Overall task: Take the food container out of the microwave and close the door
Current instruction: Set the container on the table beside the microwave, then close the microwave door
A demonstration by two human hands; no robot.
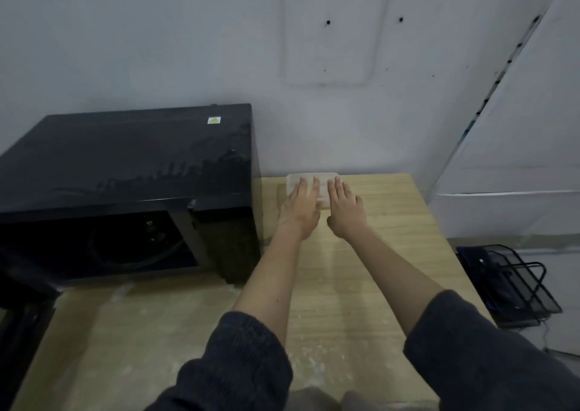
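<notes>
In the head view, the translucent rectangular plastic food container (310, 180) sat on the pale wooden surface (376, 253) by the wall, right of the black microwave (131, 166). Both the left hand (301, 205) and right hand (345, 206) lay flat and open-fingered on it, seemingly setting it clear so the door, open at the lower left, could swing shut.

In front of me is a light wooden tabletop (370, 285) with pale dusty marks on its surface. Behind it stands a grey-white wall (157, 34) with a few small dark holes (328, 22) and a faint rectangular outline. To my right, lower than the tabletop, I see a black wire mesh rack (508, 282) beside a white panel (518, 147).
</notes>
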